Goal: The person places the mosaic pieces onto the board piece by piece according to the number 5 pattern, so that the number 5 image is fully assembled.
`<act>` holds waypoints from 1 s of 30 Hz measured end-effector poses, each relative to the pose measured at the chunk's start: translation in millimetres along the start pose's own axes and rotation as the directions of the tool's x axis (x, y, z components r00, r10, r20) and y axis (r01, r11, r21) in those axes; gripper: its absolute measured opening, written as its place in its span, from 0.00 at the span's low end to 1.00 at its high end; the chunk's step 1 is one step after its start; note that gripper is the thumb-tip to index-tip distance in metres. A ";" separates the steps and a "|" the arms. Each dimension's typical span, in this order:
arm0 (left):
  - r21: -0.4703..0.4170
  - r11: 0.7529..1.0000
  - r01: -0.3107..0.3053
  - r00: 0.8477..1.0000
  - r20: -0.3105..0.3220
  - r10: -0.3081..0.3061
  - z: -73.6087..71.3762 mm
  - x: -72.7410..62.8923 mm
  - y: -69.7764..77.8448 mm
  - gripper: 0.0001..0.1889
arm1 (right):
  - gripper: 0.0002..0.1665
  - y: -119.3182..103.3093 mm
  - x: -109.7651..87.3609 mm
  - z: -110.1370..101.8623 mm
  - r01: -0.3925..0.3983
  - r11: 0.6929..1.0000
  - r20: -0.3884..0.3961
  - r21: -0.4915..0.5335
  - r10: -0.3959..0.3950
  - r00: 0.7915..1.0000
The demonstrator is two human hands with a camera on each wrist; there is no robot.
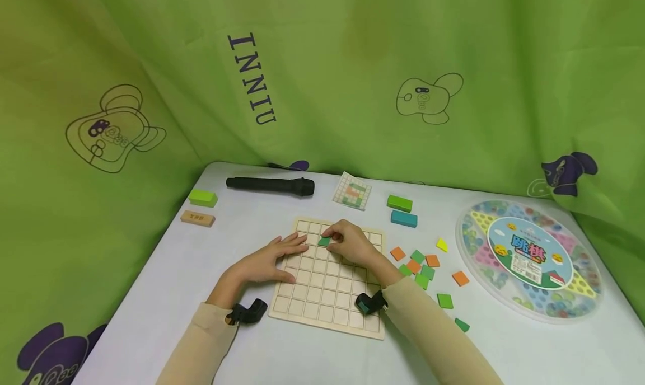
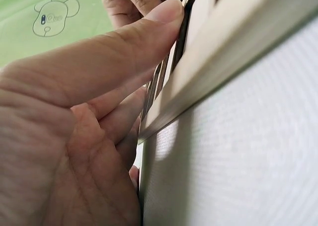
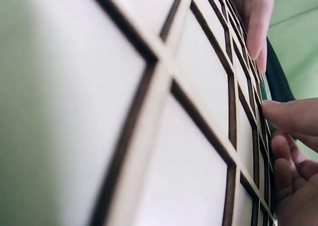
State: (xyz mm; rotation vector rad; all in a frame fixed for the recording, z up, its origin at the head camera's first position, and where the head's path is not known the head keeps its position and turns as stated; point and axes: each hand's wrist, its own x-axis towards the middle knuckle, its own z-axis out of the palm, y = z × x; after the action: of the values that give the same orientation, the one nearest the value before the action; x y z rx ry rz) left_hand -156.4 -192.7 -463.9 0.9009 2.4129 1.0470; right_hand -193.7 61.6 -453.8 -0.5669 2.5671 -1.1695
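Observation:
A square wooden grid board (image 1: 311,295) lies on the white table, divided into small cells by raised strips. My right hand (image 1: 351,243) is over its upper part and pinches a small flat green tile (image 1: 324,242) with a slanted side between thumb and index finger. In the right wrist view a thin strip of the green tile (image 3: 264,91) shows beside the thumb tip, low against the grid. My left hand (image 1: 262,260) rests over the board's left edge with fingers spread. Its thumb (image 2: 149,25) reaches across the rim in the left wrist view.
Loose orange, green and yellow tiles (image 1: 414,266) lie right of the board, near a round Chinese checkers box (image 1: 534,250). Behind the board are a black microphone (image 1: 270,186), a pattern card (image 1: 352,191), green (image 1: 400,202) and blue (image 1: 404,219) blocks. Two more blocks (image 1: 198,218) sit left.

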 end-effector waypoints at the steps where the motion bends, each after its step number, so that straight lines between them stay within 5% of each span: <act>1: 0.001 1.000 -0.003 1.000 0.000 0.003 -0.3 1.1 0.7 0.40 | 0.12 0.4 -0.7 -1.2 0.001 1.000 -0.003 -0.002 -0.001 1.000; 11: 0.009 1.000 0.012 1.000 0.003 -0.012 1.5 -0.3 0.7 0.40 | 0.20 3.9 -7.6 -6.4 -0.005 0.999 0.018 0.051 0.004 1.000; 17: 0.011 1.000 0.007 1.000 -0.002 -0.007 1.7 -0.4 -0.2 0.40 | 0.24 8.2 -28.5 -22.7 -0.008 0.996 -0.052 0.088 0.013 0.999; 22: 0.002 1.000 0.013 1.000 -0.002 -0.013 2.8 -0.1 -0.3 0.40 | 0.24 25.4 -54.5 -48.6 0.018 0.996 -0.112 0.089 -0.008 0.994; 30: -0.008 0.999 0.033 0.999 -0.005 -0.033 1.2 -0.7 -1.7 0.41 | 0.24 65.5 -86.3 -85.9 -0.095 0.995 -0.104 0.042 0.099 0.990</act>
State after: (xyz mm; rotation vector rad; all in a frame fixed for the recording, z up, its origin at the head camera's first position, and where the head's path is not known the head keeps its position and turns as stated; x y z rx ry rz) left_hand -156.0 -193.4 -465.9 0.8543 2.4173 1.0473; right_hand -166.2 196.7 -442.3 -0.3770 2.6225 -1.2417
